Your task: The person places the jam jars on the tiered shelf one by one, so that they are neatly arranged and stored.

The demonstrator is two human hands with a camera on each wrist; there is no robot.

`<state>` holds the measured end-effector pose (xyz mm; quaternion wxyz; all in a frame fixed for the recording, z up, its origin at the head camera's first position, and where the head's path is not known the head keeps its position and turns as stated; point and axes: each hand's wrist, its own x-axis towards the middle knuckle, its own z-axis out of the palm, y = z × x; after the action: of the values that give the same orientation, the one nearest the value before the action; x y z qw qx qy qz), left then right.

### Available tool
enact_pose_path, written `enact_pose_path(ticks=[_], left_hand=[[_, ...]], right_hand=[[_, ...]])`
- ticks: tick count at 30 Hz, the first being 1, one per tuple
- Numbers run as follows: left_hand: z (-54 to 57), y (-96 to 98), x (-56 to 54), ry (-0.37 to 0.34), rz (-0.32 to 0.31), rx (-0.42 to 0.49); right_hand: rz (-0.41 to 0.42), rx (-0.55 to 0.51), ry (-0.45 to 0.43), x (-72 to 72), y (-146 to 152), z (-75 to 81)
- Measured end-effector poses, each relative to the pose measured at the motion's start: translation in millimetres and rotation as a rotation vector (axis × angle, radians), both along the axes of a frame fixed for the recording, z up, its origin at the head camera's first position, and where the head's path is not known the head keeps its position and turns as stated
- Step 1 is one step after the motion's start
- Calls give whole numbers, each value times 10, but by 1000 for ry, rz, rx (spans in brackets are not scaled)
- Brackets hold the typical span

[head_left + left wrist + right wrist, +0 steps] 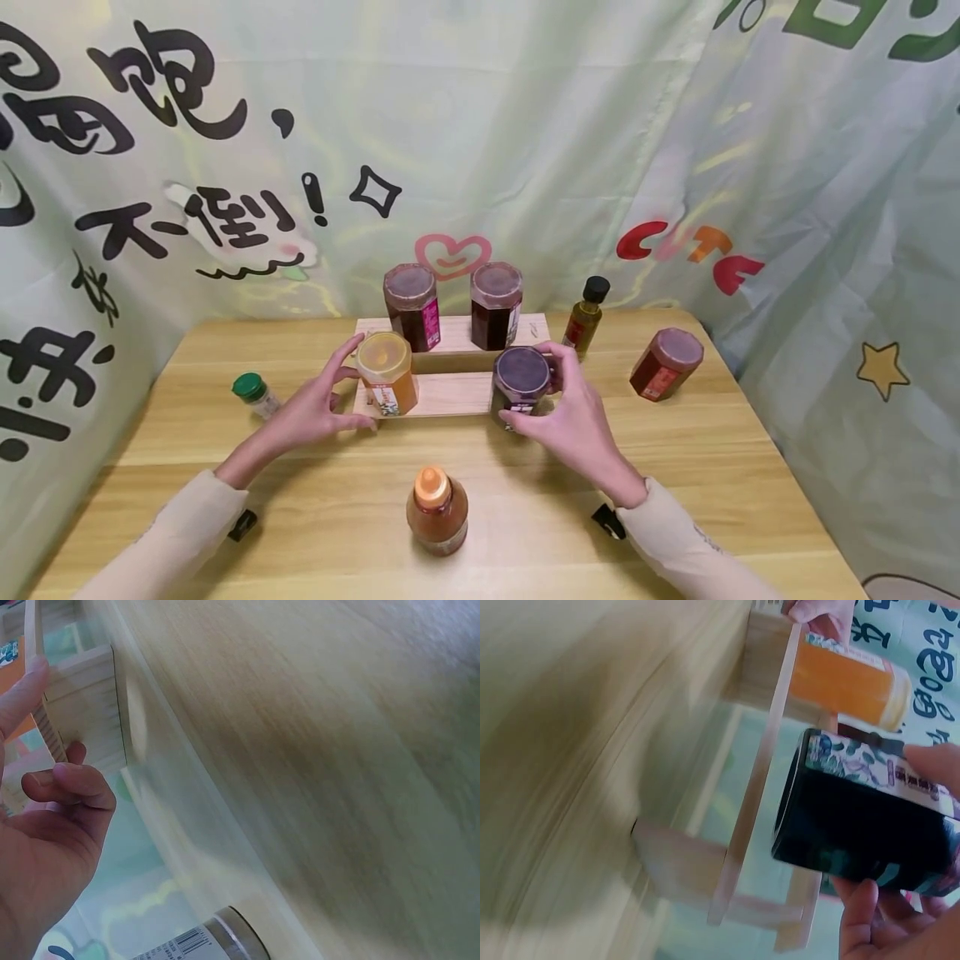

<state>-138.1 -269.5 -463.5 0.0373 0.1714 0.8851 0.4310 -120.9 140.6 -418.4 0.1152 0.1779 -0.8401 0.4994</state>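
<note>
A two-step wooden rack (453,393) stands at the back of the table. My left hand (318,408) grips its left end, thumb (22,694) at the lower shelf's front edge and fingers (71,784) bent by the side panel. Beside that hand, an orange-yellow jar (390,383) sits on the lower step. My right hand (570,417) holds a dark purple jar (521,379) between thumb and fingers. In the right wrist view, the dark jar's (862,817) base is close over the right part of the lower shelf (757,772).
Two dark red jars (412,312) (497,308) stand on the upper step. Right of the rack are an oil bottle (583,317) and a red jar (667,364). A green-capped shaker (256,393) stands left; an orange-capped sauce bottle (438,517) is in front. A printed curtain (525,125) hangs behind.
</note>
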Motion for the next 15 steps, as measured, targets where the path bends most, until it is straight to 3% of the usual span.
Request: enact_pose_path(ticks=[15], left_hand=[[-21, -20, -2, 8, -1, -12]], right_hand=[[16, 0, 11, -64, -504, -84]])
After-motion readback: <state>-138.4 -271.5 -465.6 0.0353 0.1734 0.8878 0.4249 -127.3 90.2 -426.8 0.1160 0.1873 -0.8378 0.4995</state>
